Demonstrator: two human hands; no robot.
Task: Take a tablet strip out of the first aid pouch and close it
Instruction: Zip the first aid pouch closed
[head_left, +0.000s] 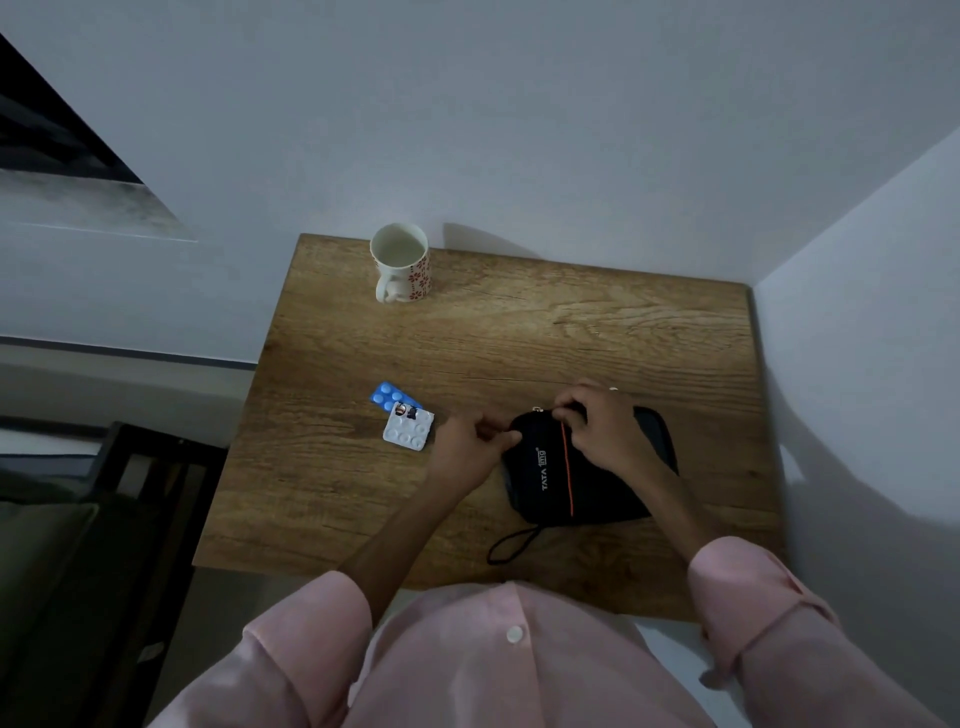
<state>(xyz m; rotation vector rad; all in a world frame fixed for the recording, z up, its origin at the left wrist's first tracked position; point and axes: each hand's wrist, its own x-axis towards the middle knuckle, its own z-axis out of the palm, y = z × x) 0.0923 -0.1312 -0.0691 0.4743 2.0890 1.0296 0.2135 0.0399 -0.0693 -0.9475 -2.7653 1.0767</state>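
Seen from the head camera, one wooden table stands in the corner of the room; on it are one mug at 11 o'clock, white with red flowers; two tablet strips at 9 o'clock, a blue strip partly under a white strip, touching; and one black first aid pouch with an orange stripe at 4 o'clock, its strap loop trailing toward 6. There are two hands, both on the pouch; the left hand pinches its 9 o'clock corner; the right hand has its fingers curled tight on the 12 o'clock edge by the zip; whether the zip is fully drawn I cannot tell. Two pink sleeves are rolled back.
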